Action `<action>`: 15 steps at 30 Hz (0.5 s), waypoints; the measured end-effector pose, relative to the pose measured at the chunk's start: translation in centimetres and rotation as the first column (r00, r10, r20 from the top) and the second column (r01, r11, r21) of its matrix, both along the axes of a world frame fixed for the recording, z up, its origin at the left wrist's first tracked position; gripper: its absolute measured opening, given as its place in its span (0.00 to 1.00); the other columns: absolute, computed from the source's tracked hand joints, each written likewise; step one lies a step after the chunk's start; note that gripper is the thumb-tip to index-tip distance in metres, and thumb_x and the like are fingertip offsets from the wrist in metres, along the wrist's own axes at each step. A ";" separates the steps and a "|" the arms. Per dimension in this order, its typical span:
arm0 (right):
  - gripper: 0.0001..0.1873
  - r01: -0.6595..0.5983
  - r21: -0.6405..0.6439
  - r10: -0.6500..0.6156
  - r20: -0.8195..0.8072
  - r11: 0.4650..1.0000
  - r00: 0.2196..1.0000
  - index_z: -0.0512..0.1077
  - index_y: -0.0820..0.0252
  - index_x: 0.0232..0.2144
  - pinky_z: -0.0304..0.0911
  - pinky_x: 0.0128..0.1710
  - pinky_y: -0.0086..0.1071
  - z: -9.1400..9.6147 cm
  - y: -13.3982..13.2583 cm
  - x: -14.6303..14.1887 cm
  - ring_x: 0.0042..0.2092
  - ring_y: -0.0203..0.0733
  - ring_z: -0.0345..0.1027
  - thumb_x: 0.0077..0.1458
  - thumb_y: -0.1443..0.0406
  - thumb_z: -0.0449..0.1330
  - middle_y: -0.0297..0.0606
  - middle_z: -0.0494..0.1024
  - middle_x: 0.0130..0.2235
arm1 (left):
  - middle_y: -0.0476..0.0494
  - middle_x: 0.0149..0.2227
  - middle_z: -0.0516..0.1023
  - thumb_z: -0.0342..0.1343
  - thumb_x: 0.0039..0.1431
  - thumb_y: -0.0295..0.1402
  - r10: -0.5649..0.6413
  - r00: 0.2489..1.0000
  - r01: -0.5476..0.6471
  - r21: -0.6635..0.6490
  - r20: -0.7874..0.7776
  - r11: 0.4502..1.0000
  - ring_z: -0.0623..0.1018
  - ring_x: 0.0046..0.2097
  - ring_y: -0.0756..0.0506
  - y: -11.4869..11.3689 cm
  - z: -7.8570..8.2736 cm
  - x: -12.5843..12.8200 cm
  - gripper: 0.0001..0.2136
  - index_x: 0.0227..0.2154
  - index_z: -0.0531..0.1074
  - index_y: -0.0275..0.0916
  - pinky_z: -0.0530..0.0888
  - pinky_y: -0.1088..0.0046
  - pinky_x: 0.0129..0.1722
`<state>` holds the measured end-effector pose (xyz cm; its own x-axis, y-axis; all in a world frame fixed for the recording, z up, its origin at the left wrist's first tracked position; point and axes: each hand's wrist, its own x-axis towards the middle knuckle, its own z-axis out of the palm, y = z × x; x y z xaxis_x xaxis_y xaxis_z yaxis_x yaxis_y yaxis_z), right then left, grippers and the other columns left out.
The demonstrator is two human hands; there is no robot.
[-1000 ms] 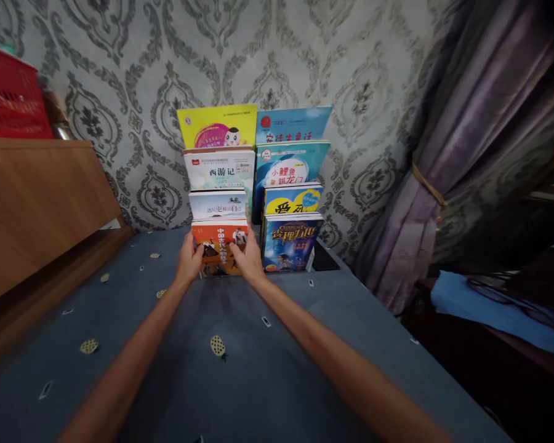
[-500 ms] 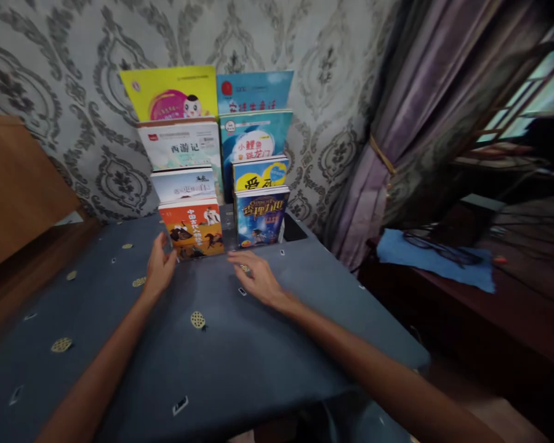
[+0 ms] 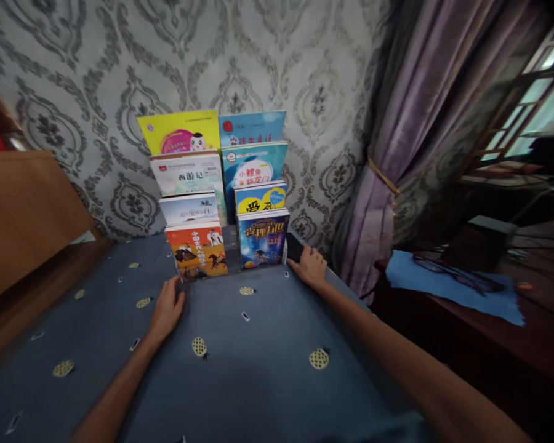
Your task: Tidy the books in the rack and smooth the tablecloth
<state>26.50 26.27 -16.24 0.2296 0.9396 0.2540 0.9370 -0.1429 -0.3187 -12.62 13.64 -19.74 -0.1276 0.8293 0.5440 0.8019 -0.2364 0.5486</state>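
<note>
Two stepped columns of upright books stand in a display rack on the table. An orange book (image 3: 197,252) fronts the left column, and a dark blue book (image 3: 263,240) fronts the right one. My left hand (image 3: 167,307) is by the lower left corner of the orange book, thumb apart from its fingers, holding nothing. Right of the dark blue book, my right hand (image 3: 310,266) has its thumb and fingers at the near end of a flat black phone-like object (image 3: 294,247). The rack is mostly hidden behind the books.
A blue patterned cloth (image 3: 221,394) covers the table. A wooden panel (image 3: 28,215) stands at the left, with patterned wallpaper behind. To the right hang a purple curtain (image 3: 373,227) and, lower down, glasses (image 3: 457,274) lie on a light blue cloth (image 3: 401,271).
My right hand has moved right, from before the rack to the black object. My left hand has drawn slightly back from the orange book. The view has tilted up.
</note>
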 end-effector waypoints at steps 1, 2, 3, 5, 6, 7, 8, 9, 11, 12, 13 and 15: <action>0.36 0.010 -0.007 -0.010 0.023 1.000 1.000 0.57 0.72 0.61 0.55 0.54 0.44 0.1 0.4 -0.2 0.58 0.62 0.62 0.58 0.54 0.59 0.62 0.68 0.57 | 0.36 0.52 0.72 0.47 0.59 0.33 -0.003 1.000 0.003 0.000 -0.010 1.000 0.73 0.54 0.38 0.0 0.0 0.1 0.19 0.54 0.64 0.39 0.71 0.51 0.56; 0.35 0.014 -0.013 -0.014 0.046 1.000 0.999 0.59 0.72 0.59 0.55 0.53 0.44 0.2 0.8 -0.3 0.58 0.62 0.63 0.58 0.53 0.59 0.62 0.70 0.55 | 0.36 0.52 0.72 0.46 0.59 0.33 -0.005 1.000 0.005 -0.003 -0.013 1.000 0.73 0.54 0.38 -0.1 -0.1 0.1 0.19 0.54 0.64 0.39 0.71 0.51 0.56; 0.34 0.015 -0.016 -0.014 0.068 1.000 0.998 0.60 0.72 0.58 0.55 0.52 0.45 0.3 1.1 -0.4 0.57 0.62 0.63 0.59 0.53 0.59 0.63 0.71 0.54 | 0.36 0.52 0.72 0.46 0.59 0.33 -0.005 1.000 0.005 -0.007 -0.012 1.000 0.74 0.54 0.38 -0.1 -0.1 0.1 0.19 0.54 0.64 0.39 0.71 0.52 0.56; 0.31 0.010 -0.021 -0.008 0.107 1.000 0.994 0.63 0.71 0.55 0.56 0.51 0.45 0.7 1.6 -0.4 0.56 0.63 0.64 0.59 0.53 0.59 0.64 0.72 0.52 | 0.37 0.50 0.72 0.46 0.60 0.32 -0.006 1.000 0.006 -0.016 -0.011 1.000 0.74 0.53 0.39 -0.2 -0.2 0.1 0.18 0.53 0.64 0.40 0.72 0.52 0.55; 0.31 0.012 -0.018 -0.009 0.122 1.000 0.993 0.63 0.70 0.55 0.56 0.50 0.45 0.9 1.8 -0.4 0.55 0.63 0.65 0.58 0.52 0.59 0.64 0.73 0.52 | 0.37 0.50 0.73 0.46 0.60 0.32 -0.010 1.000 0.009 -0.020 -0.016 1.000 0.74 0.53 0.39 -0.2 -0.2 0.2 0.18 0.52 0.65 0.40 0.72 0.53 0.55; 0.31 0.013 -0.018 -0.010 0.134 1.000 0.991 0.63 0.70 0.54 0.56 0.49 0.45 1.1 1.9 -0.3 0.55 0.63 0.65 0.58 0.52 0.59 0.64 0.73 0.51 | 0.38 0.49 0.73 0.45 0.60 0.32 -0.017 1.000 0.016 -0.025 -0.026 1.000 0.74 0.52 0.39 -0.3 -0.2 0.2 0.17 0.51 0.66 0.40 0.72 0.53 0.55; 0.31 0.012 -0.020 -0.009 0.143 1.000 0.990 0.64 0.70 0.54 0.57 0.49 0.45 1.4 2.0 -0.3 0.54 0.64 0.66 0.58 0.52 0.59 0.64 0.74 0.50 | 0.38 0.49 0.73 0.45 0.60 0.31 -0.027 0.999 0.026 -0.031 -0.042 0.999 0.75 0.52 0.40 -0.4 -0.2 0.3 0.15 0.49 0.67 0.41 0.72 0.54 0.55; 0.31 0.009 -0.028 -0.005 0.151 1.000 0.989 0.64 0.69 0.53 0.57 0.48 0.45 1.7 2.0 -0.3 0.53 0.64 0.67 0.57 0.52 0.59 0.64 0.74 0.49 | 0.39 0.49 0.73 0.45 0.61 0.31 -0.040 0.997 0.038 -0.038 -0.060 0.999 0.75 0.52 0.40 -0.5 -0.1 0.4 0.14 0.46 0.69 0.41 0.72 0.55 0.54; 0.30 -0.001 -0.048 0.009 0.158 0.999 0.987 0.65 0.69 0.52 0.58 0.47 0.44 2.2 1.8 -0.1 0.53 0.64 0.68 0.57 0.51 0.59 0.63 0.75 0.48 | 0.39 0.49 0.72 0.44 0.61 0.31 -0.063 0.993 0.059 -0.048 -0.099 0.997 0.75 0.52 0.40 -0.8 -0.1 0.7 0.12 0.42 0.71 0.41 0.73 0.56 0.54; 0.31 -0.005 -0.059 0.014 0.156 0.998 0.988 0.65 0.69 0.52 0.59 0.47 0.43 2.5 1.7 -0.1 0.53 0.63 0.68 0.56 0.50 0.59 0.62 0.76 0.48 | 0.39 0.49 0.72 0.44 0.62 0.31 -0.074 0.990 0.068 -0.052 -0.118 0.996 0.75 0.52 0.40 -0.9 -0.1 0.8 0.11 0.41 0.71 0.41 0.73 0.56 0.54; 0.31 -0.008 -0.067 0.018 0.153 0.998 0.988 0.65 0.69 0.52 0.60 0.46 0.43 2.7 1.6 0.0 0.53 0.63 0.69 0.56 0.49 0.59 0.61 0.76 0.48 | 0.39 0.50 0.72 0.44 0.62 0.31 -0.085 0.987 0.077 -0.058 -0.140 0.995 0.74 0.52 0.40 -1.0 -0.1 1.0 0.11 0.40 0.72 0.42 0.73 0.56 0.54; 0.31 0.000 -0.078 0.011 0.138 0.997 0.990 0.65 0.68 0.51 0.61 0.46 0.43 3.2 1.2 0.2 0.53 0.63 0.69 0.56 0.49 0.58 0.60 0.76 0.48 | 0.40 0.51 0.72 0.44 0.62 0.31 -0.098 0.979 0.086 -0.075 -0.180 0.993 0.74 0.53 0.40 -1.2 -0.1 1.2 0.12 0.42 0.72 0.42 0.72 0.55 0.55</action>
